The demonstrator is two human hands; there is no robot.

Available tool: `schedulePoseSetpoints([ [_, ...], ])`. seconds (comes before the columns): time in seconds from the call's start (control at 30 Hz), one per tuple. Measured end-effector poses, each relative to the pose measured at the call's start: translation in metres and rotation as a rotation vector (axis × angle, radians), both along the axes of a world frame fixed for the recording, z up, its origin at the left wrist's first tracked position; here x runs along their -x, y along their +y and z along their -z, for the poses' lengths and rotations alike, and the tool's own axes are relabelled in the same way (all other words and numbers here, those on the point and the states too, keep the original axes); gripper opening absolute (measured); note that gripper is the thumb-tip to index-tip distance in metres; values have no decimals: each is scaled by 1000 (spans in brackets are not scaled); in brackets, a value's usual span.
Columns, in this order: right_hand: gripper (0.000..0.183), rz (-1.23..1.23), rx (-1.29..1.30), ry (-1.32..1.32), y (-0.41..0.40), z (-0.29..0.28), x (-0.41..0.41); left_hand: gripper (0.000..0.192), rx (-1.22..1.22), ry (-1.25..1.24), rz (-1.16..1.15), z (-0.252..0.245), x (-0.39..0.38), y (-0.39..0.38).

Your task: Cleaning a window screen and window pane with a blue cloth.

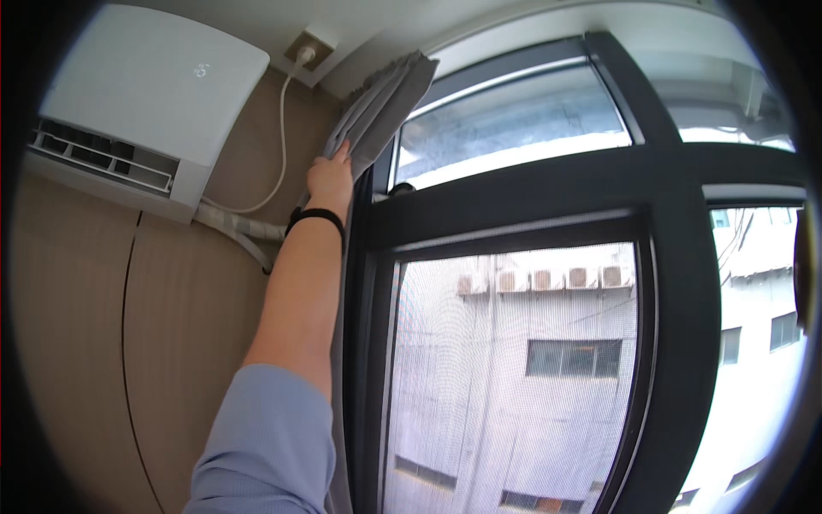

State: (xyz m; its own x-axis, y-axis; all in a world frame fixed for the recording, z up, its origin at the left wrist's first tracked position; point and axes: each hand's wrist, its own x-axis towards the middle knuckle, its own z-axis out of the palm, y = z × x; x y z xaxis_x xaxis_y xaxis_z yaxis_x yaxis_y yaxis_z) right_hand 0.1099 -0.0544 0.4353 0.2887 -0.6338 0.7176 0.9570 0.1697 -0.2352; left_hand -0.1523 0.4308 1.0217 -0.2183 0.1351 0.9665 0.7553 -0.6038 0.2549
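Note:
A bare arm in a light blue sleeve, with a black band at the wrist, reaches up from the bottom. It is my left hand point(331, 175), closed around the edge of a grey curtain point(379, 112) that is gathered beside the window. One digit lies over the fabric, while the other fingers are partly hidden. Above the hand, the pleated top of the curtain fans out towards the upper right. Below, the curtain runs down as a narrow strip behind the forearm. My right hand is out of view.
A white wall-mounted air conditioner point(154, 83) hangs at the upper left, its cord running to a wall socket point(319, 53). Wrapped pipes point(247, 226) pass behind the forearm. To the right stands a dark window frame point(514, 193) with an insect screen point(462, 360); a building shows outside.

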Motion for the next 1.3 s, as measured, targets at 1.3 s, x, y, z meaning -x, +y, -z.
schedulePoseSetpoints([
  [1.3,40,1319,1103,-106,4,-353,44,25,-125,761,-574,130,34,8],
])
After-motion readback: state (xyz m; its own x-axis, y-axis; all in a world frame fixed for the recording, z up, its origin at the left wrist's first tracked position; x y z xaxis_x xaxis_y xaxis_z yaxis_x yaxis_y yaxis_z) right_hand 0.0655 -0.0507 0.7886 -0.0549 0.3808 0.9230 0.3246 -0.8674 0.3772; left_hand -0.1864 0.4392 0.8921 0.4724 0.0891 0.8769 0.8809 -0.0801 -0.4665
